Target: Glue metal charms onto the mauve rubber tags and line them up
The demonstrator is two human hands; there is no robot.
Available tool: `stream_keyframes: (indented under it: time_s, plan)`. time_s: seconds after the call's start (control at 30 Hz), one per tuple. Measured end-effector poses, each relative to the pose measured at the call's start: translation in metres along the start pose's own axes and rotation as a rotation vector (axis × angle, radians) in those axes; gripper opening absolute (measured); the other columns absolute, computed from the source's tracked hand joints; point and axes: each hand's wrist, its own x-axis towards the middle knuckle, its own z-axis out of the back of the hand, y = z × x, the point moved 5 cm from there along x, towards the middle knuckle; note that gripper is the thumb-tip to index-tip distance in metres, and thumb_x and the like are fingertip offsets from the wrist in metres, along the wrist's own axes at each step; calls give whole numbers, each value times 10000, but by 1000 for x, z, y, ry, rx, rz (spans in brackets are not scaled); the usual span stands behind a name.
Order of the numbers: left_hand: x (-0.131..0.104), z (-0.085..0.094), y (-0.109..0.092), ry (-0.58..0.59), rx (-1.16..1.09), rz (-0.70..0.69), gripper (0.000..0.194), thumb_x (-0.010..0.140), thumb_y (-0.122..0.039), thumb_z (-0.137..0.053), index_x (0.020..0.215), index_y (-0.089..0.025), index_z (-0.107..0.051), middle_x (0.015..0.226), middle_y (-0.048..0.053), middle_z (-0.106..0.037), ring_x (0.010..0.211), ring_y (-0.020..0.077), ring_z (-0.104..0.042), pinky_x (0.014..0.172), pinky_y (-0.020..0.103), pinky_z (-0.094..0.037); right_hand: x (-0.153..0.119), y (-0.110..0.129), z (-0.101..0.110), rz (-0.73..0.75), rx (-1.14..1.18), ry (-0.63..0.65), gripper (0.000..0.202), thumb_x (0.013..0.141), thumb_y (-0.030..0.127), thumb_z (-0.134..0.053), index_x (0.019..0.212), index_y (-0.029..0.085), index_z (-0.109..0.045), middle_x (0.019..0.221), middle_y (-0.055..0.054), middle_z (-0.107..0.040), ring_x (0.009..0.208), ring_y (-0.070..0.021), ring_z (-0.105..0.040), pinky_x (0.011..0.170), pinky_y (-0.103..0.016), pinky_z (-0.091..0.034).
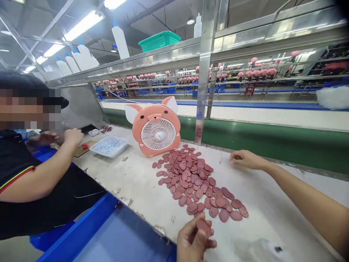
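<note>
Between the thumb and fingers of my left hand (195, 240) is a flat reddish-brown oval piece (204, 227), held over the near edge of the table. Just beyond it, a spread-out pile of similar oval pieces (188, 171) covers the middle of the tabletop; some show small holes. My right hand (244, 159) is to the right of the pile, close to the table's far side. Its fingers are curled together, and whatever they may pinch is too small and blurred to name.
An orange pig-faced fan (158, 127) stands behind the pile. To the left, a co-worker (35, 163) works beside a white tray (109, 154) of small bluish-white bits. A metal post (204, 91) rises at the back, under a shelf with bottles and a green basket (160, 40). A blue bin (81, 225) sits below.
</note>
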Motion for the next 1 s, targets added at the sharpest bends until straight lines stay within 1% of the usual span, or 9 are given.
stream_keyframes:
  time_s: [0.1,0.17,0.3,0.43,0.5,0.57,0.63,0.8,1.0]
  plan:
    - [-7,-6,-8,44,17,0,602,428,-500,-951,890,-146,-798,836,103,-723,725,137,-641,561,204,-537,-71,8,-31,67,17,213,419,880,520,-573,964,115,-642,948,-13,-666,878,-43,-613,867,-222,-582]
    - [-14,-7,-11,73,53,12,578,476,-500,-934,918,-157,-789,856,89,-704,798,147,-639,576,199,-543,-108,14,-46,99,33,282,395,870,501,-602,931,114,-646,957,-16,-669,903,-45,-614,891,-229,-581]
    - [-34,-5,-11,100,137,65,594,485,-507,-928,934,-147,-779,939,99,-696,865,156,-635,574,187,-546,-149,19,-53,92,91,198,398,854,480,-636,1022,120,-642,1099,-38,-653,1062,-84,-607,1027,-314,-565]
    - [-54,2,-7,49,162,82,668,441,-505,-946,959,-124,-762,947,103,-709,827,142,-652,552,174,-557,-173,8,-42,-84,141,-79,512,864,513,-602,1238,165,-564,1240,-58,-607,1138,-111,-592,1080,-358,-551]
    - [-60,5,-5,20,159,104,716,429,-489,-955,1014,-134,-746,951,95,-724,751,114,-653,547,175,-569,-186,2,-42,-256,131,-235,536,890,554,-525,1276,182,-533,1196,-59,-618,1081,-100,-604,1035,-338,-567]
    - [-66,6,-4,11,153,123,730,410,-481,-964,1012,-135,-740,939,88,-735,697,94,-650,531,164,-565,-196,3,-49,-404,113,-331,555,896,588,-479,1271,181,-532,1123,-53,-636,1011,-86,-614,984,-316,-580]
    - [-70,6,-3,6,164,138,737,391,-486,-967,998,-133,-741,919,85,-741,683,94,-657,518,157,-560,-197,10,-61,-474,97,-367,556,888,593,-496,1245,170,-549,1112,-52,-640,1014,-87,-616,980,-314,-582]
    - [-78,1,-4,-3,216,137,750,391,-503,-963,1002,-127,-745,919,88,-747,691,100,-670,520,154,-561,-182,24,-79,-485,88,-347,455,889,523,-550,1138,147,-606,1140,-51,-644,1077,-90,-611,1029,-321,-571]
    - [-90,1,-3,-19,218,184,747,365,-497,-969,978,-139,-737,891,69,-746,673,99,-663,497,153,-546,-192,-3,-71,-587,226,-368,454,884,505,-568,1143,134,-608,1172,-66,-638,1117,-100,-606,1058,-328,-563]
